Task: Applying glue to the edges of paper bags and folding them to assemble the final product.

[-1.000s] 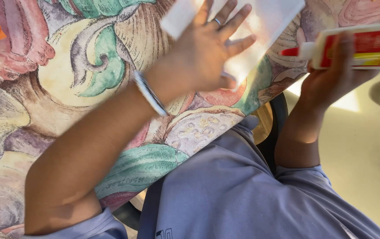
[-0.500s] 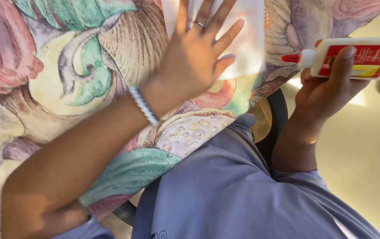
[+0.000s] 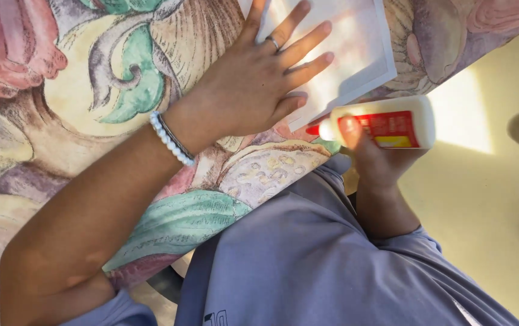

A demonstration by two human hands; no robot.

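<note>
Swinging your right hand (image 3: 375, 158) in, clamped on the white-and-red glue bottle (image 3: 386, 122), nozzle now at the white paper sheet's (image 3: 356, 42) near edge; your left hand (image 3: 259, 84) stays spread flat, pinning it.

I'm seeing the white sheet (image 3: 350, 54) looking like smooth matt paper, lying on a counter (image 3: 90, 108) covered in soft, matt printed cloth. The glue bottle (image 3: 392, 124) is showing glossy white plastic with a slick label, and the bracelet (image 3: 172, 140) is gleaming with pearly beads.

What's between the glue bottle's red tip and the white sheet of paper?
Only a narrow strip of the flowered tablecloth. In the head view the glue bottle points its tip near the white sheet, close to its lower edge.
</note>
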